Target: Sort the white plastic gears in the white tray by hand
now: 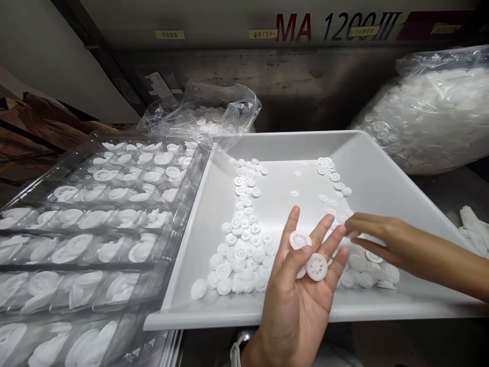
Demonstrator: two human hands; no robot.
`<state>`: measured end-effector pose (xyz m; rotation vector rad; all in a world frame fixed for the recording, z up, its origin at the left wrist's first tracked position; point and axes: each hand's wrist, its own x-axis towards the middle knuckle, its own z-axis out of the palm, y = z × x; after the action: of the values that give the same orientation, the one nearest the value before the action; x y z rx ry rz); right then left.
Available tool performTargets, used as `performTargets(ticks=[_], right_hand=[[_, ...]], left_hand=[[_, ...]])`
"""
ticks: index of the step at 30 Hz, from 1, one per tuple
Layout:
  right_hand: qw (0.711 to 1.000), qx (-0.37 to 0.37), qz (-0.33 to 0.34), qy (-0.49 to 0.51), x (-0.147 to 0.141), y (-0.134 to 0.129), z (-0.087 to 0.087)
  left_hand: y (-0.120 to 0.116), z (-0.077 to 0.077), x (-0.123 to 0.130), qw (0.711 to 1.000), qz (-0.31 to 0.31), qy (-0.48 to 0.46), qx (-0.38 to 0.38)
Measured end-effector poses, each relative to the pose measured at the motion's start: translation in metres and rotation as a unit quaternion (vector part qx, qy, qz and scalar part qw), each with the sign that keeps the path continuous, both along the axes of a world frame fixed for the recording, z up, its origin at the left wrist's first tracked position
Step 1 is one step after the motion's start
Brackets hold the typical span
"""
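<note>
My left hand [301,285] is palm up over the front of a white tray [202,317], its fingers spread. Several round white plastic discs lie on it; the thumb presses on one disc [300,239], and a disc with holes [317,267] rests beside it. To the right, my right hand [369,234] has its fingers bent and close together over the right-hand discs [358,262], with a small white piece at the fingertips. More discs [240,252] are heaped along the tray's left side.
Clear compartment trays [156,265] filled with white parts are at the left. An open plastic bag [237,109] of white parts stands behind. A large full bag [439,117] is at the back right, beneath a machine panel [229,18].
</note>
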<state>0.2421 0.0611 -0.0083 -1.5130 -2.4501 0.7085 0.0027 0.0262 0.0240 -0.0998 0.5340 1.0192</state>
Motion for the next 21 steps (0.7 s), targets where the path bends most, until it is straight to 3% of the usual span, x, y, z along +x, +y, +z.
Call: performTargets(ticks=[4,6,11,16,21], right_hand=[[0.991,0.085,-0.035,0.1,-0.016,-0.003,0.037],[0.985,0.119,0.013,0.124,-0.033,-0.005,0.044],[0.966,0.197,0.129,0.103,-0.065,0.002,0.038],[0.96,0.206,0.136,0.131,-0.064,0.007,0.027],[0.966,0.142,0.109,0.187,-0.058,0.004,0.019]], left_hand=[[0.002,0.002,0.002,1.0,0.007,0.0,-0.029],[0.003,0.003,0.003,0.999,0.018,0.0,-0.046],[0.003,0.003,0.003,0.996,0.05,-0.021,-0.071],[0.004,-0.001,0.005,0.992,0.076,-0.066,-0.079],[0.007,-0.004,0.006,0.989,0.084,-0.075,-0.095]])
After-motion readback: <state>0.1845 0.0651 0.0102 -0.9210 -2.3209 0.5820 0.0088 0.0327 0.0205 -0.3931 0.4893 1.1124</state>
